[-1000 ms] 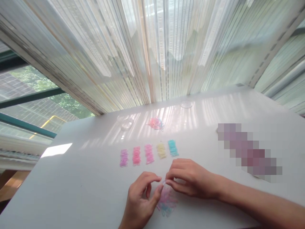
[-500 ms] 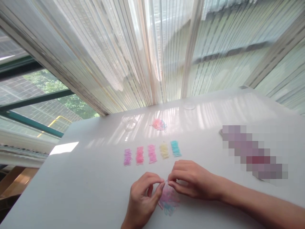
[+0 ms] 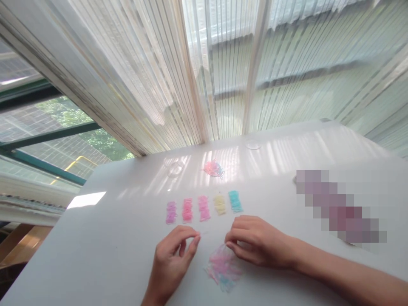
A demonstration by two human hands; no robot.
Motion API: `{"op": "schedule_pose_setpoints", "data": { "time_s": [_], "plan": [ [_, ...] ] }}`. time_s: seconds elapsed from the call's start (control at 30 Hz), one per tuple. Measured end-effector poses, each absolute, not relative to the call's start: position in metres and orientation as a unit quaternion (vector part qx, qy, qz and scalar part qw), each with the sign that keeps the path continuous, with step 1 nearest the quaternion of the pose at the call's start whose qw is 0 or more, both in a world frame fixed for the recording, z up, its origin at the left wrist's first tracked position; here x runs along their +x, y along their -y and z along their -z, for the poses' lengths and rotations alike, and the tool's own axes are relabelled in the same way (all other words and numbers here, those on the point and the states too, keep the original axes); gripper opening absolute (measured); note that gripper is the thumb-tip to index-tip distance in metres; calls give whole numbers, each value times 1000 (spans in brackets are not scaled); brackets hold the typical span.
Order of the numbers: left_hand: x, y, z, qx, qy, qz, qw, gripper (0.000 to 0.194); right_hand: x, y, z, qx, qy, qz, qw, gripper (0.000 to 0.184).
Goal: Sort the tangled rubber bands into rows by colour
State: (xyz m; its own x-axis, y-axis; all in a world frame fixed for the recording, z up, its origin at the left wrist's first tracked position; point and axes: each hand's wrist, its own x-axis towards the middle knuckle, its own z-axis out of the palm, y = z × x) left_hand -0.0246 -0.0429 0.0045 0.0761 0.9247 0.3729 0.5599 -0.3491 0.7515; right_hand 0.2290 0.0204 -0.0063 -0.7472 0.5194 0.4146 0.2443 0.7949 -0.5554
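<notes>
My left hand (image 3: 174,259) is closed in a pinch, with a thin pale strand (image 3: 204,233) at its fingertips. My right hand (image 3: 255,241) pinches the gathered top of a clear plastic bag (image 3: 224,250). Pink, pale blue and whitish rubber bands (image 3: 225,268) show in the bag, which rests on the table between my hands. Beyond them lies a row of small banded piles: purple (image 3: 171,212), red-pink (image 3: 187,210), pink (image 3: 204,208), yellow (image 3: 219,204) and turquoise (image 3: 235,201).
A mixed heap of coloured bands (image 3: 213,168) lies farther back on the white table (image 3: 111,255). Clear round pieces sit at left (image 3: 174,169) and right (image 3: 253,145) of it. A blurred-out flat object (image 3: 341,206) lies at right. String curtains (image 3: 223,76) hang behind the table.
My left hand has moved left, away from the bag top, taking the thin strand with it. My right hand stays at the bag's top, and the bag looks more spread out.
</notes>
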Motion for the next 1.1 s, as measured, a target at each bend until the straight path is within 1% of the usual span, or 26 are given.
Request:
{"op": "schedule_pose_setpoints", "data": {
  "time_s": [0.1, 0.2, 0.3, 0.47, 0.67, 1.1],
  "plan": [
    [-58, 38, -7, 669, -596, -424, 131, 6, 229, -20, 9, -209, 905, -250, 274, 30],
    [-86, 31, -8, 644, -640, -410, 89, 14, 229, -19, 12, -205, 907, -258, 263, 30],
    [-100, 23, -6, 633, -660, -396, 88, 20, 229, -20, 13, -202, 907, -271, 251, 29],
    [-101, 15, 3, 623, -688, -364, 82, 27, 230, -21, 12, -198, 903, -290, 246, 28],
    [-102, 22, 7, 614, -714, -323, 92, 33, 231, -20, 13, -195, 906, -283, 248, 29],
    [-101, 21, 7, 594, -721, -348, 78, 28, 230, -22, 12, -196, 916, -268, 225, 32]
  ]
}}
